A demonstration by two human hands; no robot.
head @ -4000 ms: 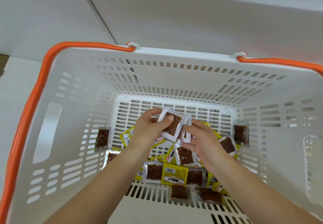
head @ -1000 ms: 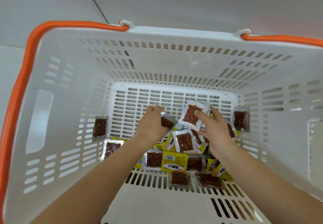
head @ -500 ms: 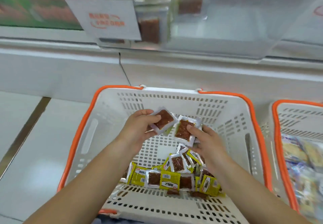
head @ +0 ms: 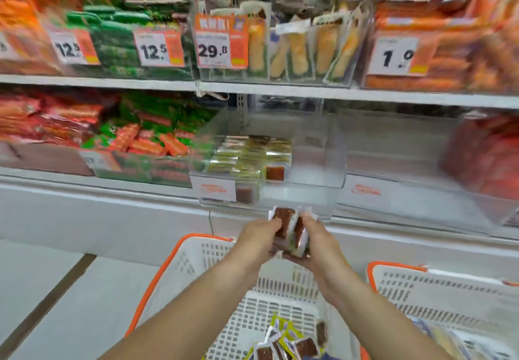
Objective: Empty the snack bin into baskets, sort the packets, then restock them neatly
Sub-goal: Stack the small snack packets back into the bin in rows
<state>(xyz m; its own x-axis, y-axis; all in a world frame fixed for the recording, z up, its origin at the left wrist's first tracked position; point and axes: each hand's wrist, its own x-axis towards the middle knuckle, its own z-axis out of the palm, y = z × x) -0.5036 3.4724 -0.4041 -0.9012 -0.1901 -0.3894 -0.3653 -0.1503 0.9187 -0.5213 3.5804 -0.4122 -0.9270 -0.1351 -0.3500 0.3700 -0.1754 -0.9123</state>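
Head view: two hands, left hand and right hand, fingers gripping a packet stack above two baskets.

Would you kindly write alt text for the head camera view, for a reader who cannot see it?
Both hands, left hand and right hand, hold a small stack of brown snack packets above a white basket with orange rim, just below a clear shelf bin already partly filled with similar packets. More packets lie in the basket; blurred shelves fill the background.
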